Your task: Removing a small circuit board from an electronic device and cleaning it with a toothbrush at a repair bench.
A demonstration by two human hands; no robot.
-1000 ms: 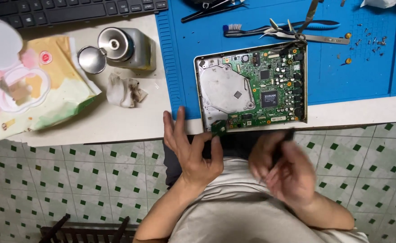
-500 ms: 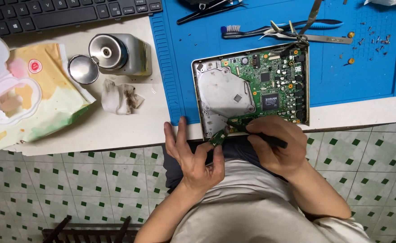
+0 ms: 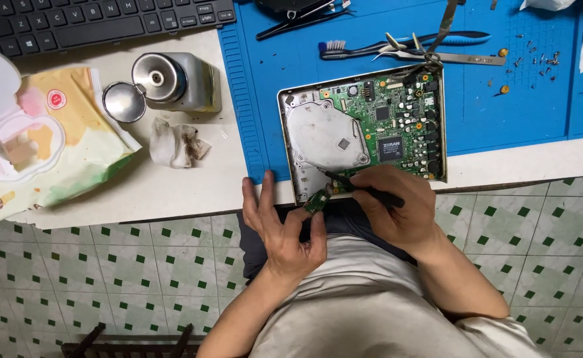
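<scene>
Green board held at the table's near edge, a dark tool on it.

We pinch the small board (image 3: pixel 317 201) between thumb and fingertips of our left hand (image 3: pixel 283 229), just off the edge of the table (image 3: pixel 185 192). Our right hand (image 3: pixel 397 209) is closed around a thin black tool (image 3: pixel 364 190) whose tip meets that board beside the open drive (image 3: pixel 364 132) on the blue mat (image 3: pixel 503 99). A stained wad (image 3: pixel 175 142), metal dispenser (image 3: pixel 172 83) and wipes pack (image 3: pixel 40 146) lie to the left.
</scene>
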